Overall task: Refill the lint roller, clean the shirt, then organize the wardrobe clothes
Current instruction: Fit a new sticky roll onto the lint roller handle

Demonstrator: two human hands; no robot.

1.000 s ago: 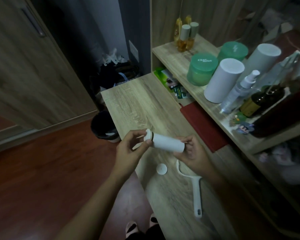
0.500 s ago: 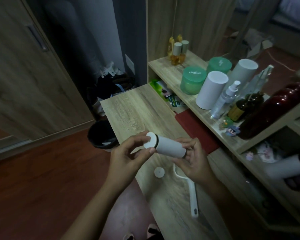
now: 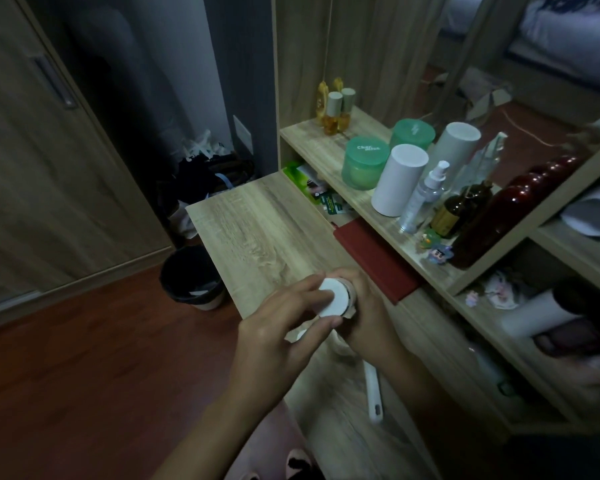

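Refill unfinished: the left hand point(image 3: 274, 337) pinched the round white end cap point(image 3: 334, 301) onto the white paper roll, gripped by the right hand point(image 3: 368, 323); the white plastic handle point(image 3: 373, 393) lay on the wooden bench point(image 3: 257, 230).

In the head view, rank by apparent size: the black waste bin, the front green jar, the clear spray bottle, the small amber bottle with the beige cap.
1. Black waste bin
2. Front green jar; close to the bin, and depths differ, so unsure
3. Clear spray bottle
4. Small amber bottle, farthest away
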